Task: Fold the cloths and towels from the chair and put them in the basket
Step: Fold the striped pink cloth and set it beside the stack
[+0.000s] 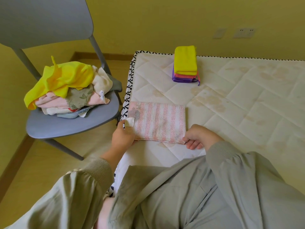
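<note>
Pink-striped towel [158, 120] folded flat on mattress [239, 100], by its left edge. My left hand [123, 135] grasps near left corner, thumb on top beside white label. My right hand [197, 137] pinches near right corner, fingers curled. Unfolded pile [66, 90], yellow cloth on top, sits on grey chair [69, 124] at left. Folded stack [185, 65], yellow over pink and purple, lies at far side of mattress, well apart from towel

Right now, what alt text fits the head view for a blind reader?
Left hand and right hand hold a folded pink-striped towel on a mattress; folded cloths stacked behind, unfolded laundry on a grey chair.
</note>
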`<state>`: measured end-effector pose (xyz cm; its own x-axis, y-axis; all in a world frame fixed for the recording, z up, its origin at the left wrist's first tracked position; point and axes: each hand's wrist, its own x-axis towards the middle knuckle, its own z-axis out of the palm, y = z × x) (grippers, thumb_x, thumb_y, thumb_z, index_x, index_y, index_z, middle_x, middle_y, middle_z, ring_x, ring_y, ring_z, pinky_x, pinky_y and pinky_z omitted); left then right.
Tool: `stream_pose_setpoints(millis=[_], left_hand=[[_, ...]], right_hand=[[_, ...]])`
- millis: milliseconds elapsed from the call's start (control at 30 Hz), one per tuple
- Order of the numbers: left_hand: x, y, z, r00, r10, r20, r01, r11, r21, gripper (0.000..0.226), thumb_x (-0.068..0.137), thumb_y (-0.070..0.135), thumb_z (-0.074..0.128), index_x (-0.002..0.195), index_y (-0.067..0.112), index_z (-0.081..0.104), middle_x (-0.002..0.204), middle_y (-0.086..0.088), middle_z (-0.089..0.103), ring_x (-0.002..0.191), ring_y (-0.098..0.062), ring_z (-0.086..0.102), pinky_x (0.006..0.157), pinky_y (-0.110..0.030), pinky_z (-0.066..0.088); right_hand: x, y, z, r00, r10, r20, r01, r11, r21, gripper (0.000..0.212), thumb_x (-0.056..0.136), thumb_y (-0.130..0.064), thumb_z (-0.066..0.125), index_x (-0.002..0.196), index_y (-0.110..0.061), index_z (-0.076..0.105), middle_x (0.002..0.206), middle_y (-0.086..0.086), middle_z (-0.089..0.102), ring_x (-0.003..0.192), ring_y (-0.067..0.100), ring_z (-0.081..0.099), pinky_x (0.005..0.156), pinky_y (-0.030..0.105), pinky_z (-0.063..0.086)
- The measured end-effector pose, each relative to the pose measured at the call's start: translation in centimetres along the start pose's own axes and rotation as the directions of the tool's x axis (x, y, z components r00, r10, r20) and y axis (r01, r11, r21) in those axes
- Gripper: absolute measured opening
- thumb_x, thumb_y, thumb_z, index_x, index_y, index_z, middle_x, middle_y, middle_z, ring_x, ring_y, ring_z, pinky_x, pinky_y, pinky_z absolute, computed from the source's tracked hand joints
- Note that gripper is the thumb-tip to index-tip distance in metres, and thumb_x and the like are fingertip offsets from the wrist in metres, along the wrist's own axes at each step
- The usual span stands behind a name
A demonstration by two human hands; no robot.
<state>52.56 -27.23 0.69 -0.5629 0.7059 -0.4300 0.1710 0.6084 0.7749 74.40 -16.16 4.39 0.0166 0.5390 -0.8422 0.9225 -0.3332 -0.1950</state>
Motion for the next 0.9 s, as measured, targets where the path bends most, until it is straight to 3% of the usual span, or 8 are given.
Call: stream_pose_setpoints(millis=[100, 200, 267, 433, 500, 633, 733, 900], left_hand=[[0.1, -0.7, -0.2, 0.958, 0.233, -0.169, -0.167, 0.927, 0.336, 0.057, 0.085, 0.026, 0.057, 0.139, 0.022, 0.04, 0.104, -0.007, 0.061, 0.09, -0.026, 0.059, 0.066, -0.032, 0.046], [0.9, -1.3, 1.1, 0.815, 0.53, -0.235, -0.366, 0.785, 0.499, 0.045, 0.084, 0.016, 0.058, 0.129, 0.014, 0.056, 0.128, -0.018, 0.051, 0.119, -0.037, 0.046, 0.095, -0.046, 0.042], [1.5, -1.2, 2.5, 0.739, 0.66, -0.133, -0.478, 0.654, 0.587, 0.042, 0.088, 0.016, 0.054, 0.129, 0.012, 0.057, 0.141, -0.023, 0.043, 0.131, -0.043, 0.037, 0.105, -0.054, 0.034], [3.6, -0.3, 4.4, 0.798, 0.578, 0.169, -0.522, 0.524, 0.673, 0.052, 0.101, 0.04, 0.018, 0.15, 0.025, 0.025, 0.16, -0.004, 0.008, 0.147, -0.026, -0.005, 0.116, -0.05, -0.002], [4.6, -1.2, 4.0, 0.807, 0.552, 0.209, -0.506, 0.465, 0.726, 0.065, 0.093, 0.048, 0.003, 0.152, 0.024, 0.018, 0.16, -0.002, 0.004, 0.147, -0.024, -0.008, 0.116, -0.05, -0.001], [4.6, -2.1, 4.1, 0.784, 0.605, 0.139, -0.501, 0.485, 0.717, 0.059, 0.094, 0.039, 0.018, 0.148, 0.018, 0.033, 0.157, -0.006, 0.022, 0.147, -0.027, 0.01, 0.117, -0.052, 0.014], [4.7, -2.0, 4.4, 0.775, 0.618, 0.127, -0.508, 0.492, 0.707, 0.057, 0.092, 0.034, 0.024, 0.145, 0.016, 0.039, 0.154, -0.008, 0.03, 0.145, -0.029, 0.018, 0.115, -0.052, 0.019], [4.9, -2.1, 4.4, 0.788, 0.603, 0.127, -0.506, 0.516, 0.692, 0.061, 0.09, 0.035, 0.025, 0.146, 0.014, 0.035, 0.154, -0.006, 0.029, 0.146, -0.026, 0.017, 0.115, -0.05, 0.017]], right_hand=[[-0.2, -0.6, -0.4, 0.986, -0.071, -0.15, 0.058, 0.994, -0.092, 0.023, 0.098, -0.02, 0.042, 0.084, -0.004, 0.053, 0.058, 0.008, 0.06, 0.046, 0.016, 0.056, 0.044, 0.015, 0.037], [-0.3, -1.6, -0.5, 0.835, -0.247, -0.491, 0.191, 0.968, -0.161, 0.026, 0.097, -0.023, 0.041, 0.105, -0.004, 0.057, 0.099, 0.013, 0.064, 0.094, 0.031, 0.061, 0.068, 0.026, 0.039], [-0.3, -2.6, 0.2, 0.742, -0.345, -0.575, 0.289, 0.938, -0.19, 0.025, 0.097, -0.021, 0.038, 0.108, -0.004, 0.053, 0.106, 0.014, 0.062, 0.098, 0.033, 0.058, 0.069, 0.029, 0.037], [1.2, -4.6, 3.5, 0.601, -0.629, -0.494, 0.376, 0.767, -0.52, 0.024, 0.092, -0.014, 0.043, 0.112, -0.005, 0.052, 0.116, 0.012, 0.054, 0.109, 0.029, 0.048, 0.086, 0.032, 0.036], [1.9, -5.2, 4.2, 0.537, -0.67, -0.513, 0.378, 0.734, -0.564, 0.024, 0.089, -0.012, 0.046, 0.111, -0.007, 0.053, 0.117, 0.01, 0.052, 0.109, 0.029, 0.045, 0.09, 0.034, 0.034], [3.5, -6.1, 5.2, 0.403, -0.728, -0.555, 0.41, 0.685, -0.602, 0.029, 0.084, -0.015, 0.05, 0.113, -0.013, 0.054, 0.126, 0.007, 0.05, 0.115, 0.028, 0.047, 0.093, 0.039, 0.038], [4.3, -6.9, 6.1, 0.401, -0.77, -0.496, 0.451, 0.637, -0.625, 0.045, 0.092, -0.024, 0.045, 0.136, -0.012, 0.043, 0.151, 0.01, 0.03, 0.138, 0.027, 0.028, 0.112, 0.04, 0.025], [6.7, -6.6, 7.3, 0.55, -0.735, -0.397, 0.38, 0.644, -0.664, 0.058, 0.1, -0.04, 0.024, 0.152, -0.02, 0.011, 0.16, 0.0, 0.001, 0.147, 0.018, -0.002, 0.118, 0.044, 0.0]])
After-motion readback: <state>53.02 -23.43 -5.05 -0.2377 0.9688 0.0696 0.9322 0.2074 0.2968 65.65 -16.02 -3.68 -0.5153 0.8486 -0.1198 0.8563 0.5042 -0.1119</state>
